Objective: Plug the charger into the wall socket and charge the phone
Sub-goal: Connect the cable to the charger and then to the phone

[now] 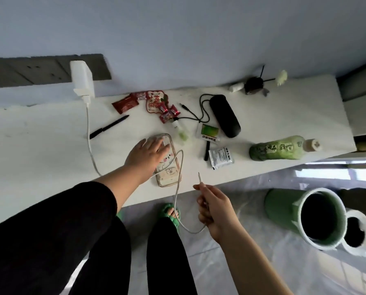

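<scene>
Your right hand (214, 207) pinches the cable plug (199, 177), tip aimed toward the phone (169, 167); left-hand fingers (158, 145) lie flat, spread, atop it near the counter's front edge.

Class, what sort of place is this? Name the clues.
Probably a home or dorm room: a cluttered white desk against a wall with sockets, strewn with snack packets, beside a green bin.
</scene>
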Demonstrator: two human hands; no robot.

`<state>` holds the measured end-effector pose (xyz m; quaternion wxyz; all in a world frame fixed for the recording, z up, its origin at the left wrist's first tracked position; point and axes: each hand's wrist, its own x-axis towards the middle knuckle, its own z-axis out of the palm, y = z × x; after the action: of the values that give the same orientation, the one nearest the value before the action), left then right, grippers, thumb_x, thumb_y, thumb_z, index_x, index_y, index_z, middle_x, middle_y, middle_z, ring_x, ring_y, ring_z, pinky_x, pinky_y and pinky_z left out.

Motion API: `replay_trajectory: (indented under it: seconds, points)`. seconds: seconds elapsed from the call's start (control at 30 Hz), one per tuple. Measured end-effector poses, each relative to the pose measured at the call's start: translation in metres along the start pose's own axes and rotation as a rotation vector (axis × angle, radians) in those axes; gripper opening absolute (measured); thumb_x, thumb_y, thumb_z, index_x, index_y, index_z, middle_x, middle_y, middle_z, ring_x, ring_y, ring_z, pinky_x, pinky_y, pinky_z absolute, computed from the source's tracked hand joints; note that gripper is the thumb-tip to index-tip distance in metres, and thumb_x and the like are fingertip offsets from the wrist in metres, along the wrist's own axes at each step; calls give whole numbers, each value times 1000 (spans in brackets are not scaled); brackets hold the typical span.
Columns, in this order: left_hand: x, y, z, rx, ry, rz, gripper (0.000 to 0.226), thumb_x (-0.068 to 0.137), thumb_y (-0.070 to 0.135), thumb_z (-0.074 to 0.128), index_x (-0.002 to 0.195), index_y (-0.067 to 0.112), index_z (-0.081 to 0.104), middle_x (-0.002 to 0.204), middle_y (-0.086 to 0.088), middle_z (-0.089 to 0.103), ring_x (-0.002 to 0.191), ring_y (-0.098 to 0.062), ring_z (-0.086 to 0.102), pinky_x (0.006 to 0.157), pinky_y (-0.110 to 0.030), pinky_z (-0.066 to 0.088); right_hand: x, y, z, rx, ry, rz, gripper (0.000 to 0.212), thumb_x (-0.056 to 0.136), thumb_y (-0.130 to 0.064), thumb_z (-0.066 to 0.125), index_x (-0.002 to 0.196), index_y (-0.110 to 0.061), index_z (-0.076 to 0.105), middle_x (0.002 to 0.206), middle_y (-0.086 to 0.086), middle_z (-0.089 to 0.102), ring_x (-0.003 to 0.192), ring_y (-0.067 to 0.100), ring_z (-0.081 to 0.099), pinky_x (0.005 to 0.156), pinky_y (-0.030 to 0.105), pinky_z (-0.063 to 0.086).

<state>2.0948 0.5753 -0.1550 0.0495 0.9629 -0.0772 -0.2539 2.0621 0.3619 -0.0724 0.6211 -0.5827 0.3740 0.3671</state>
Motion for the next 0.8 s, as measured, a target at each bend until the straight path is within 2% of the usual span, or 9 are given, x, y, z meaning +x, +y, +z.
replay_trajectory:
  seconds: [0.07,0.17,0.27,0.37,0.5,0.6,0.7,0.8]
  points:
    - [16,3,5,261,-117,108,68,95,15,30,150,23,-10,160,-8,-13,148,-27,-9,120,-43,0,12,-1,-6,16,5,-10,21,96,-23,54,95,-6,66,55,1,45,31,7,26,33,17,22]
    - [33,7,11,528,-163,298,64,97,15,24,149,17,-15,157,-7,-25,145,-26,-21,119,-45,-10,26,-4,-14,40,-6,-28,22,96,-23,54,95,-6,67,53,0,46,32,7,26,34,17,22]
    - [41,8,16,602,-165,402,65,96,11,24,149,16,-13,158,-9,-22,146,-27,-19,119,-47,-9,35,-6,-20,48,-26,-35,21,96,-24,54,93,-8,68,51,-1,47,32,6,25,34,17,20]
    - [44,4,15,593,-137,414,66,93,19,31,150,23,-2,160,-12,-6,147,-29,-6,118,-50,-3,39,-8,-25,45,-43,-36,22,96,-25,54,92,-9,69,49,-3,48,32,6,25,34,17,20]
    - [42,-1,7,472,-85,323,75,77,33,50,144,26,18,151,-8,26,137,-29,25,110,-46,19,41,-13,-27,35,-55,-45,22,95,-25,55,91,-11,70,52,-2,48,33,6,24,33,16,21]
    - [33,-7,2,377,-32,184,79,70,45,53,140,20,24,136,-1,42,124,-25,36,103,-39,26,39,-21,-24,-51,-71,-82,22,95,-28,55,93,-13,72,53,-3,50,35,7,25,34,18,23]
    - [23,-14,-7,271,-15,64,83,67,56,53,134,13,29,125,-6,49,117,-26,43,100,-38,31,34,-35,-19,-280,-77,-180,21,94,-30,56,92,-18,73,55,-5,53,37,6,29,36,17,25]
    - [10,-18,-26,103,-29,-89,83,61,57,63,122,10,32,114,-10,52,96,-29,57,77,-37,46,25,-54,-14,-562,-80,-291,18,91,-34,59,87,-26,74,53,-9,57,44,7,33,43,16,29]
